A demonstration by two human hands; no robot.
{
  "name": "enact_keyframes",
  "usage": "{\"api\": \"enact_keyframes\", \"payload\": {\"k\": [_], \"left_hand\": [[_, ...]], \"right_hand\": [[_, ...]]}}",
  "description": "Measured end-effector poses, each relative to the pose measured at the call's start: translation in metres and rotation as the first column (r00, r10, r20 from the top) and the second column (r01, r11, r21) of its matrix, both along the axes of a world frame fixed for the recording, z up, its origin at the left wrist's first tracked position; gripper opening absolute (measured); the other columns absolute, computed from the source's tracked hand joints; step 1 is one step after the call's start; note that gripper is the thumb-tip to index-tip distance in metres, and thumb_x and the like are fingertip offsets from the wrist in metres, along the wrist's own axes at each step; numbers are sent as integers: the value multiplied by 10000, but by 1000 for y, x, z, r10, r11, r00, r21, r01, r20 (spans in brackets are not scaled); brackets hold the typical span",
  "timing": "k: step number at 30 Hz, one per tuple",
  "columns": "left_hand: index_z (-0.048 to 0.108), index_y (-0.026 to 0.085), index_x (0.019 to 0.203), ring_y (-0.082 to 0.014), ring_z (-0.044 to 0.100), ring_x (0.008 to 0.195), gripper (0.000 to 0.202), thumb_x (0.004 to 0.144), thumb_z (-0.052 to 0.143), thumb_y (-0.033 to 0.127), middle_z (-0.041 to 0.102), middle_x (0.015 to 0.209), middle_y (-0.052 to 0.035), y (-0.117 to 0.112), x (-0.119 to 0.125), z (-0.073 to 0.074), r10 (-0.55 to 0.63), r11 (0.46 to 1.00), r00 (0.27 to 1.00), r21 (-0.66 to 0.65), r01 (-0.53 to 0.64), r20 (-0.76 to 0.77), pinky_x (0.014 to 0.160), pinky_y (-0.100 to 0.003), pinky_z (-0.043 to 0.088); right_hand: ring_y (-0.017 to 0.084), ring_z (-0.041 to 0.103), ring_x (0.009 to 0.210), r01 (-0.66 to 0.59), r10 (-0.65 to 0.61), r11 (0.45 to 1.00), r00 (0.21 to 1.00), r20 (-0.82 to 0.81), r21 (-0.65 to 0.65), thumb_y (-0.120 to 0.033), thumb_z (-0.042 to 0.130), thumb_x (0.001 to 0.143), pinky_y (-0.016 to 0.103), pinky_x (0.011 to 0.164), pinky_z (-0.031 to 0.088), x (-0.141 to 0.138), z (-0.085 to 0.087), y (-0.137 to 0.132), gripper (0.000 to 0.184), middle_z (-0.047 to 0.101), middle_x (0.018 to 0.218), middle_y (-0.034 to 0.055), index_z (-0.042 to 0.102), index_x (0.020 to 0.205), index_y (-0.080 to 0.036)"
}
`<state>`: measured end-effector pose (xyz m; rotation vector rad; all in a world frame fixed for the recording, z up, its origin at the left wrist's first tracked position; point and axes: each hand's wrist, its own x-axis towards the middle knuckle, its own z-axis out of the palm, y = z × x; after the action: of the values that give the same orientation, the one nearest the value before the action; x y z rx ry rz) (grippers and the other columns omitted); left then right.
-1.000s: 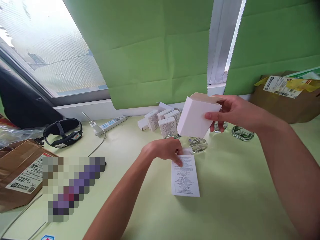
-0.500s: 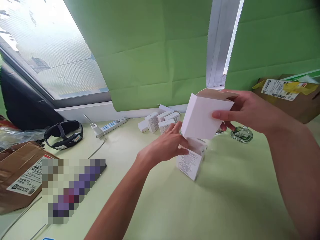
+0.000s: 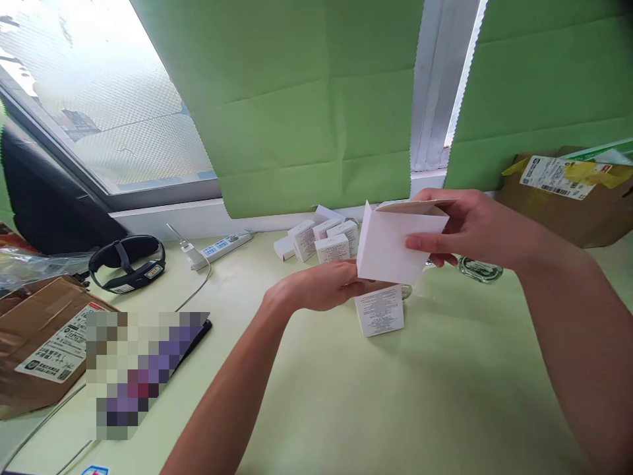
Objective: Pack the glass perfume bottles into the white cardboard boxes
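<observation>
My right hand (image 3: 465, 227) grips a plain white carton sleeve (image 3: 393, 241) above the pale green table (image 3: 445, 389), with its open end turned up. Below it stands a small white box printed with fine text (image 3: 380, 311). My left hand (image 3: 321, 285) reaches in from the left, and its fingers close on the top of that printed box, right under the sleeve. The fingertips are hidden behind the sleeve.
Several small white boxes (image 3: 321, 241) cluster at the back by the green paper screen (image 3: 316, 112). A clear glass dish (image 3: 479, 269) lies right of the sleeve. A power strip (image 3: 217, 249), a black headband (image 3: 126, 262) and two brown parcels (image 3: 39, 343) (image 3: 573, 191) sit around.
The printed box, lying flat a second ago, was lifted by my left hand and now stands upright. My right hand has lowered the white sleeve over it.
</observation>
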<state>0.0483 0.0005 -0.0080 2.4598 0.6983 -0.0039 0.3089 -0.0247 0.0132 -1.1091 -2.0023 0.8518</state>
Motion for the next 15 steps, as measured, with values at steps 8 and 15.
{"api": "enact_keyframes", "payload": {"k": [8,15], "left_hand": [[553,222,1200,-184,580,963,302,928,518,349,636,1142,-44,7,-2,-3,106,992,992,78,-101,-64,753,-268,430],[599,199,1082,-174,576,917,225,881,559,292,641,1102,-42,10,-9,-2,105,993,987,58,-99,-119,724,-267,430]], "right_hand": [[88,466,483,9,-8,998,1000,19,-64,-328,822,721,219,395,363,6,-2,4,415,593,617,-57,685,1112,-296],[133,576,652,-150,152,983,988,10,-102,-325,758,771,249,495,453,-15,-7,5,319,675,877,1,668,1072,-273]]}}
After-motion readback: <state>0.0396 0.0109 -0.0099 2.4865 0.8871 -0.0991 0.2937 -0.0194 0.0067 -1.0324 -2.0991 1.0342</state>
